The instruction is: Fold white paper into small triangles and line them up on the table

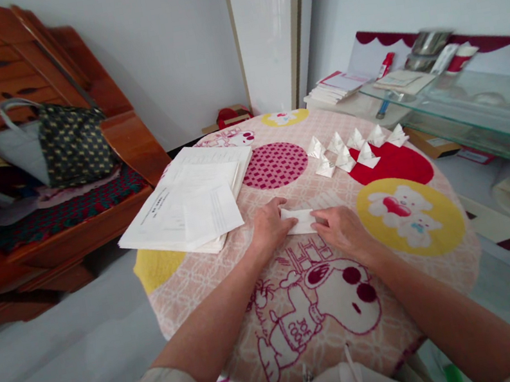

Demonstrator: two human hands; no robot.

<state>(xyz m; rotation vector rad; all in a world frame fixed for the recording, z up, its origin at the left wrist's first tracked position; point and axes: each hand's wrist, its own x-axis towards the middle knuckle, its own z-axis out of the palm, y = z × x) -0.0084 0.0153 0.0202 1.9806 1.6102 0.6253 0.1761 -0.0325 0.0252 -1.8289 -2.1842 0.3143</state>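
A small folded strip of white paper [300, 222] lies at the middle of the round table, between my two hands. My left hand [270, 224] pinches its left end, thumb on top. At the right end, my right hand [339, 229] grips the paper between thumb and fingers. Several folded white paper pieces [344, 158], pointed like small boats, stand in two rows at the back right of the table. To the left of my hands is a stack of printed paper sheets [166, 215], with a smaller loose sheet on top.
A patterned cloth [275, 165] covers the round table. Beyond its right edge stands a glass-topped cabinet [466, 110] with cups and papers. A wooden bench [123, 148] with a dotted bag [73, 143] is at the left. A tall white appliance [265, 33] stands behind.
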